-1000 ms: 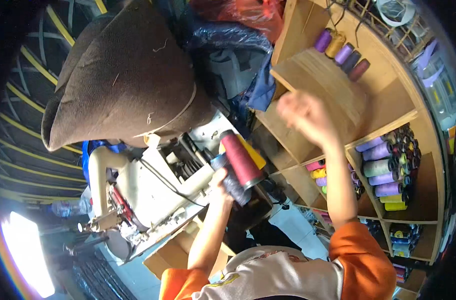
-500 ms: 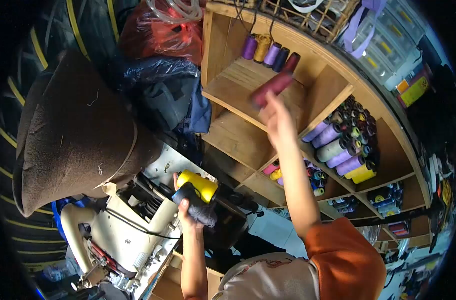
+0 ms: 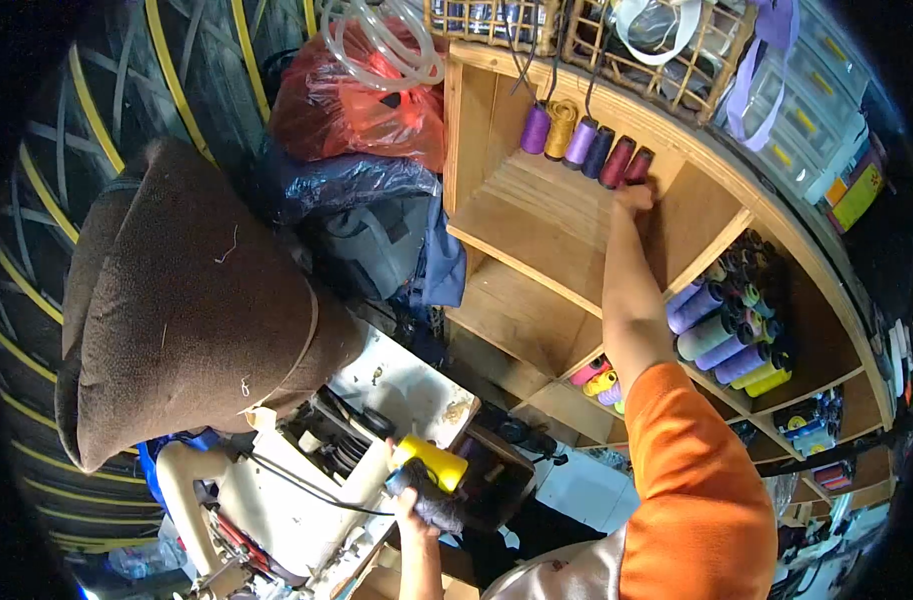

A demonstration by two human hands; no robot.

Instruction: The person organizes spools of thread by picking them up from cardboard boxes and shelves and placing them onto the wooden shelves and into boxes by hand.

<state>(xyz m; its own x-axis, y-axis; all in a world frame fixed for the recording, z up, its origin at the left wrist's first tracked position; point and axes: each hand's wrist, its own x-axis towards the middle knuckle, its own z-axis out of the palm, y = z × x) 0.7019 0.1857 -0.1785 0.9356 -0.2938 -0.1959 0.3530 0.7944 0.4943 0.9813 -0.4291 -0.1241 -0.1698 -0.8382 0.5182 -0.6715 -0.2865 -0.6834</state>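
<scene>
Head view, then: what is the right hand (image 3: 635, 197) doing?
— Reaching into the top compartment of the wooden shelf unit (image 3: 542, 232), its fingers curled about the lower end of a maroon thread spool (image 3: 640, 163).

Where exactly does that spool sit?
— At the right end of the row inside that compartment, just beside a second maroon spool (image 3: 618, 162). Further left stand a navy spool (image 3: 598, 153), a lilac spool (image 3: 581, 142), a gold spool (image 3: 561, 132) and a purple spool (image 3: 535, 130).

And the left hand (image 3: 409, 517)?
— Below and left of the shelf unit, well apart from it, wrapped around a dark thread spool (image 3: 436, 508), with a yellow spool (image 3: 437, 464) gathered against it. The cream sewing machine (image 3: 277, 505) on the counter (image 3: 402, 375) lies close by.

Which step is in hand?
— Setting the maroon spool into line, I'd judge. Whether its base bears fully on the shelf unit I can't tell; the hand covers it.

So what does the next move call for?
— An easy loosening of the right fingers once the base is firm, I think, so the neighbouring spool isn't tipped.
</scene>
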